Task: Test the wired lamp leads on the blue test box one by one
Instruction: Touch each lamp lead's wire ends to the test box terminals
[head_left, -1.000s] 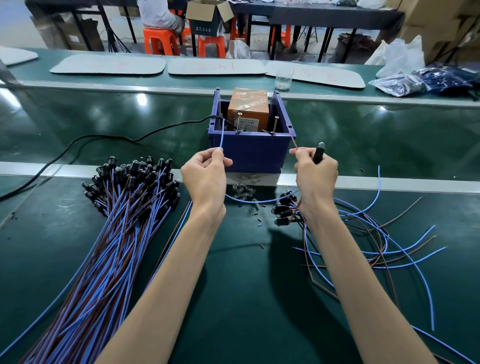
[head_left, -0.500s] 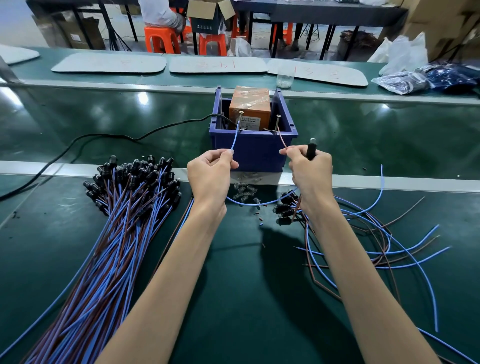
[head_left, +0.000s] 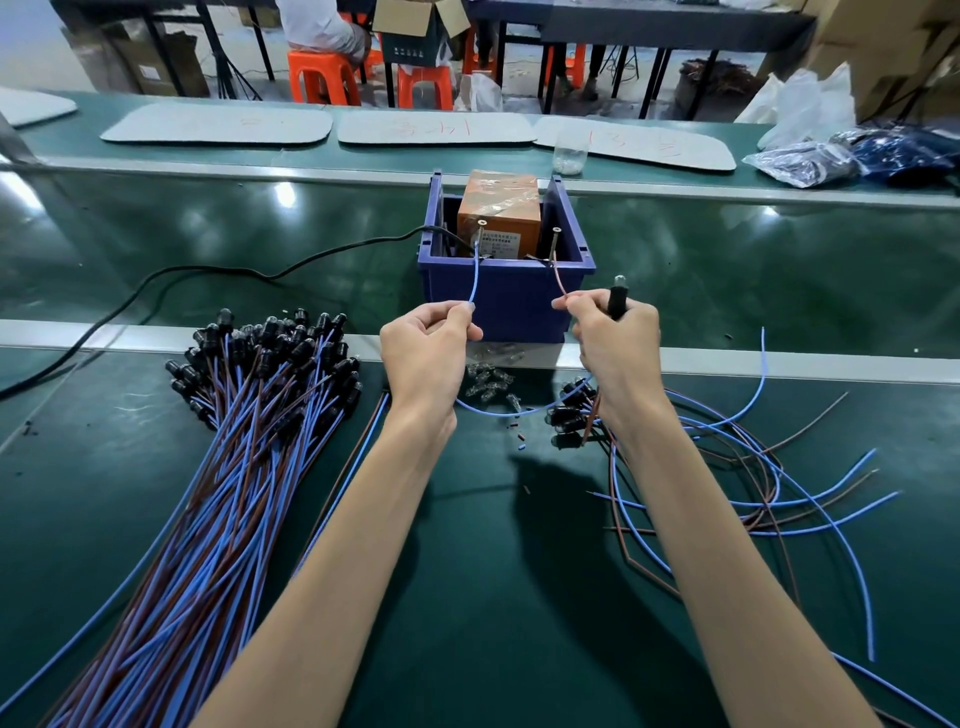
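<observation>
On a green workbench (head_left: 493, 597), a thick bundle of lamp leads (head_left: 218, 467) lies to the left of a worker's forearms and a tangle of loose leads (head_left: 779, 467) sprawls to the right. Between them one lead is under test. The left hand (head_left: 423, 353) pinches its blue wire (head_left: 475, 280) between thumb and forefinger. The right hand (head_left: 615, 343) curls round the black lamp holder (head_left: 618, 299), bulb end up, and nips the brown wire (head_left: 560, 278) at its fingertips. Small glass bulbs (head_left: 488, 384) lie on the bench just beyond the wrists. Each wire rises to one of two terminal posts (head_left: 482, 228) on the front rim of the blue test box (head_left: 506, 301); whether the bare tips touch metal, or the bulb glows, cannot be told. The lead looks light and limp (thin wire that sags under its own weight), so it is probably best steered from close behind the stripped tip, with the fragile bulb handled by its holder. An orange block (head_left: 498, 208) sits inside the box and a black power cable (head_left: 208, 273) trails away to the left. Farther back are white boards (head_left: 218, 124) and orange stools (head_left: 322, 78).
</observation>
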